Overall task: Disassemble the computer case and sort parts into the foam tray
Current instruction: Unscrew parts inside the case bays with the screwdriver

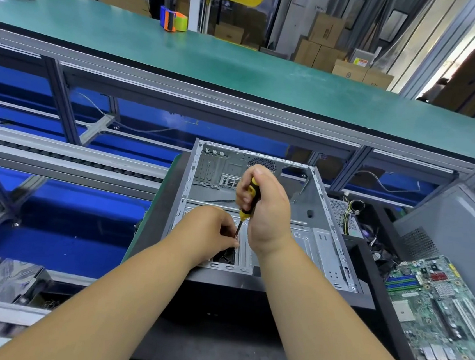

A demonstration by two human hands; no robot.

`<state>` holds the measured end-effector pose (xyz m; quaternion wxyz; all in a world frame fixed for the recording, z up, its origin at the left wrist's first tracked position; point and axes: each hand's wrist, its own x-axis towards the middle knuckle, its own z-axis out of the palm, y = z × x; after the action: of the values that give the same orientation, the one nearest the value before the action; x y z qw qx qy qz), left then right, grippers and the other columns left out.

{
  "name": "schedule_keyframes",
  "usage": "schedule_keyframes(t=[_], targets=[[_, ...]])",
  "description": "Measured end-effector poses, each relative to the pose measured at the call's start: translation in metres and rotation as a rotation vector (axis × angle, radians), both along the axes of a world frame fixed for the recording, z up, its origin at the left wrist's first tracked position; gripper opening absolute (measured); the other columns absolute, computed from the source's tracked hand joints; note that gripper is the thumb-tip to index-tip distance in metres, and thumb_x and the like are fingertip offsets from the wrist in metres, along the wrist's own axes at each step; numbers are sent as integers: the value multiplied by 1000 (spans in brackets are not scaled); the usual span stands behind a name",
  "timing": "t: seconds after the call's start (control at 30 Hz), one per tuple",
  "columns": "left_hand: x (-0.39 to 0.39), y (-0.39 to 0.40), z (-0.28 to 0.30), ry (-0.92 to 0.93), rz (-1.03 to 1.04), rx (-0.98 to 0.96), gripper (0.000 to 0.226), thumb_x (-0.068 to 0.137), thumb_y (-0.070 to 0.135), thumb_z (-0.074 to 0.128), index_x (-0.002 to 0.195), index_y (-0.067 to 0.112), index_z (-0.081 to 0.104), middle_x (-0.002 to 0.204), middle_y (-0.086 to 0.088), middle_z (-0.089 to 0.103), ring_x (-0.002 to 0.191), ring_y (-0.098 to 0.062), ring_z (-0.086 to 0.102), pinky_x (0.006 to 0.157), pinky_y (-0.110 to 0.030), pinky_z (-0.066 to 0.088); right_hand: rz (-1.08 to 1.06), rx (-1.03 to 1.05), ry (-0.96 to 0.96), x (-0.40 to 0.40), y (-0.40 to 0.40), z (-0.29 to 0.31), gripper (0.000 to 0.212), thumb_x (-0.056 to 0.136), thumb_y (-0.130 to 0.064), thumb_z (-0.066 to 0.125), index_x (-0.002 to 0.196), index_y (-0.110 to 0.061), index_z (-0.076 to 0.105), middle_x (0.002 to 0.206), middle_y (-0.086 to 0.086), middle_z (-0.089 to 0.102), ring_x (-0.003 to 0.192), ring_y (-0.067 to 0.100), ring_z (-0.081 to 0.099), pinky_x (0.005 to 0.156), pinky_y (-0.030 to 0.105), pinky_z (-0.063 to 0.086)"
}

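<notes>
Inside computer case (308, 216), right hand (268, 209) gripping screwdriver (248, 201)

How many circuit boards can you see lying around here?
1: a green motherboard lies to the right of the open computer case. Others could be hidden out of view.

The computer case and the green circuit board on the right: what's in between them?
In the head view, a black tray edge lies between the computer case and the circuit board, with loose coloured wires farther back.
</notes>
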<state>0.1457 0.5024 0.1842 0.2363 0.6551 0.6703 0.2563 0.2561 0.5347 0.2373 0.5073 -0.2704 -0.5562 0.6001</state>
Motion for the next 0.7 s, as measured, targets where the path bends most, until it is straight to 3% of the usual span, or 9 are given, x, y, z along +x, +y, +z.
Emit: schedule_keyframes(t=[0.1, 0.2, 0.3, 0.4, 0.53, 0.6, 0.7], targets=[[-1, 1, -2, 13, -11, 18, 24, 78, 37, 78, 64, 39, 58, 73, 13, 64, 73, -7, 59, 67, -24, 48, 24, -50, -5, 1, 6, 2, 16, 90, -24, 44, 76, -15, 43, 58, 0, 42, 50, 14, 29, 53, 31, 20], [-2, 0, -2, -30, -15, 8, 7, 80, 36, 76, 76, 34, 70, 81, 13, 68, 79, -6, 62, 75, -29, 54, 3, -84, -8, 3, 8, 3, 16, 89, -26, 50, 79, -15, 45, 67, 2, 55, 51, 15, 41, 53, 27, 33], [-2, 1, -3, -47, -36, 8, 6, 80, 34, 76, 86, 32, 76, 84, 14, 69, 83, -2, 62, 78, -30, 54, -64, -116, 13, 7, 7, 3, 17, 92, -25, 56, 78, -15, 53, 73, 0, 62, 58, 15, 53, 58, 25, 44], [-1, 1, -2, -36, -32, 9, 2, 80, 34, 76, 80, 34, 74, 81, 16, 67, 80, 1, 60, 73, -23, 52, -112, -132, 41, 7, 5, 3, 24, 99, -21, 56, 76, -16, 56, 72, 0, 63, 60, 14, 55, 59, 24, 47], [-1, 1, -2, -14, -25, 21, 28, 79, 35, 77, 60, 42, 59, 68, 20, 61, 69, 7, 54, 57, -15, 38, -127, -145, 28, 2, 1, 3, 26, 102, -26, 53, 81, -13, 61, 71, 0, 63, 61, 12, 55, 59, 22, 49], [-1, 2, -2, -12, -26, 25, 29, 79, 35, 77, 59, 42, 58, 68, 18, 61, 68, 5, 55, 59, -17, 41, -144, -141, 7, -1, 0, 3, 30, 104, -27, 48, 79, -14, 61, 69, -1, 61, 59, 11, 54, 57, 21, 47], [0, 1, -2, -31, -22, 17, 14, 79, 35, 78, 70, 38, 68, 75, 15, 66, 73, 1, 58, 68, -23, 50, -179, -184, 32, -3, 2, 4, 34, 102, -21, 43, 71, -17, 56, 60, -3, 53, 52, 11, 45, 49, 19, 40]])
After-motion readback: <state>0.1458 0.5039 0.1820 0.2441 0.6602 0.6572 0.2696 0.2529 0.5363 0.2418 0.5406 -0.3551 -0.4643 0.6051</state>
